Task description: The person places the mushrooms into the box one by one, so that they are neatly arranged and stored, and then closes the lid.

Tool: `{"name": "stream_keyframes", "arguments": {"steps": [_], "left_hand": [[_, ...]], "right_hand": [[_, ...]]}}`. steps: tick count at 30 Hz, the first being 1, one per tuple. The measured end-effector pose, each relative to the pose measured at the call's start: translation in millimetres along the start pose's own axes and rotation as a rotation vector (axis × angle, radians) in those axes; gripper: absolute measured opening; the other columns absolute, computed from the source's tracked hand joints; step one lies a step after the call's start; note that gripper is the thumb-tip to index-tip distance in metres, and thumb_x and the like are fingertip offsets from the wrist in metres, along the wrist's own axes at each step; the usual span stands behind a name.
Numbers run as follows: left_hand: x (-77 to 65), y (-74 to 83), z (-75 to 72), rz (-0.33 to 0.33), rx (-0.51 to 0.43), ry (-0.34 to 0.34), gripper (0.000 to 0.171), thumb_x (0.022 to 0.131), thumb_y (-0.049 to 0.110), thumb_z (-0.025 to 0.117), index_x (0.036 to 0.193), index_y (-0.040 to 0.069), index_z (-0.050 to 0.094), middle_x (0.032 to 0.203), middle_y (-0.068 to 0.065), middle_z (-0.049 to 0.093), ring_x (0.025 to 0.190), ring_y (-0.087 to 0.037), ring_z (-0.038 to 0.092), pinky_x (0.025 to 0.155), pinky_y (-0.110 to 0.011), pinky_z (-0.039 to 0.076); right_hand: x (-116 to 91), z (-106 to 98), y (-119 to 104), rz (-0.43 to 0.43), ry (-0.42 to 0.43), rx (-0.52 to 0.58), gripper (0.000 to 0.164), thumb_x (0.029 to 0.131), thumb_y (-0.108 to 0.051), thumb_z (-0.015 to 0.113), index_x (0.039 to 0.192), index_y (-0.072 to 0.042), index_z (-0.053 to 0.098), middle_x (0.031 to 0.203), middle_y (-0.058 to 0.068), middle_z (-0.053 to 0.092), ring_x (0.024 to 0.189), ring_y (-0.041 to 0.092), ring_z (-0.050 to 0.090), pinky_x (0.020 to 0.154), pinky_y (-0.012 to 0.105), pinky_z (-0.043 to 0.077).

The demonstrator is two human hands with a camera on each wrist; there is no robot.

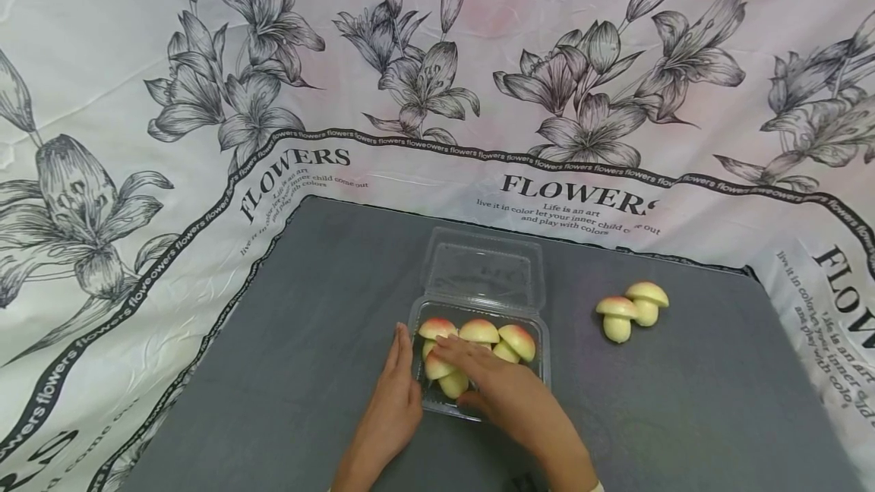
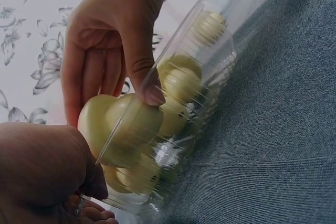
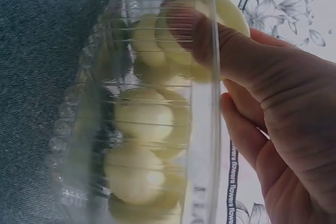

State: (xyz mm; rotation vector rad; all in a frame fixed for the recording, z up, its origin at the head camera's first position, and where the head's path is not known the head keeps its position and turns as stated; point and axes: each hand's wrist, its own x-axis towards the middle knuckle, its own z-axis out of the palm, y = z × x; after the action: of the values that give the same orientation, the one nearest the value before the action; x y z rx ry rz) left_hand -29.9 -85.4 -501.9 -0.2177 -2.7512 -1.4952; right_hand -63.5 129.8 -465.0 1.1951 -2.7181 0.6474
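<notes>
A clear plastic box (image 1: 544, 348) with its lid (image 1: 483, 268) folded back holds several toy mushrooms, yellow with red-blushed caps. My left hand (image 1: 391, 408) is at the box's left side; in the left wrist view its thumb and fingers pinch the rim. The right hand (image 1: 502, 389) reaches over the front of the box. Its fingers and thumb grip one toy mushroom (image 1: 451, 383) at the front left, which overlaps the rim in the left wrist view. Behind it, three mushroom caps (image 1: 478, 331) stand in a row. The right hand covers the box's front right part.
Two more toy mushrooms (image 1: 618, 317) lie close together on the grey table (image 1: 328, 294), to the right of the box. A white cloth (image 1: 437, 181) with printed flowers hangs behind the table and along its sides.
</notes>
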Motion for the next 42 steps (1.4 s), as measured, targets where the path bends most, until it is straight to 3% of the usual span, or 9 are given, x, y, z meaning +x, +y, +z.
{"name": "stream_keyframes", "arguments": {"steps": [7,18,31,42], "left_hand": [[0.1,-0.1,-0.1,-0.013,-0.014,-0.014,0.072,0.102,-0.013,0.042,0.165,-0.008,0.007,0.175,-0.026,0.004,0.16,-0.039,0.014,0.12,-0.059,0.031],[0.6,0.4,0.5,-0.018,-0.015,-0.015,0.071,0.103,-0.012,0.042,0.165,-0.008,0.008,0.175,-0.026,0.005,0.159,-0.04,0.015,0.119,-0.06,0.031],[0.5,0.5,0.5,-0.019,-0.01,-0.021,0.073,0.102,-0.013,0.043,0.165,-0.008,0.008,0.174,-0.027,0.005,0.159,-0.041,0.016,0.119,-0.06,0.032],[0.5,-0.1,-0.5,-0.036,-0.024,-0.039,0.071,0.105,-0.01,0.042,0.166,-0.006,0.006,0.175,-0.024,0.002,0.159,-0.04,0.015,0.118,-0.061,0.034]], "right_hand": [[-3.6,4.3,2.4,-0.055,0.002,-0.019,0.091,0.079,-0.017,0.093,0.159,-0.024,0.049,0.161,-0.004,0.052,0.135,0.019,0.062,0.094,0.035,0.059],[-8.4,14.1,5.1,-0.094,0.049,-0.045,0.075,0.087,-0.019,0.087,0.155,-0.022,0.055,0.155,-0.005,0.058,0.13,0.014,0.064,0.087,0.03,0.059],[-7.5,16.3,3.6,-0.078,0.026,-0.092,0.072,0.089,-0.017,0.086,0.154,-0.022,0.056,0.155,-0.006,0.058,0.127,0.013,0.066,0.081,0.027,0.06],[-4.3,14.4,-0.4,-0.049,-0.037,-0.055,0.077,0.088,-0.01,0.085,0.157,-0.024,0.053,0.158,-0.007,0.055,0.134,0.014,0.061,0.084,0.03,0.06]]}}
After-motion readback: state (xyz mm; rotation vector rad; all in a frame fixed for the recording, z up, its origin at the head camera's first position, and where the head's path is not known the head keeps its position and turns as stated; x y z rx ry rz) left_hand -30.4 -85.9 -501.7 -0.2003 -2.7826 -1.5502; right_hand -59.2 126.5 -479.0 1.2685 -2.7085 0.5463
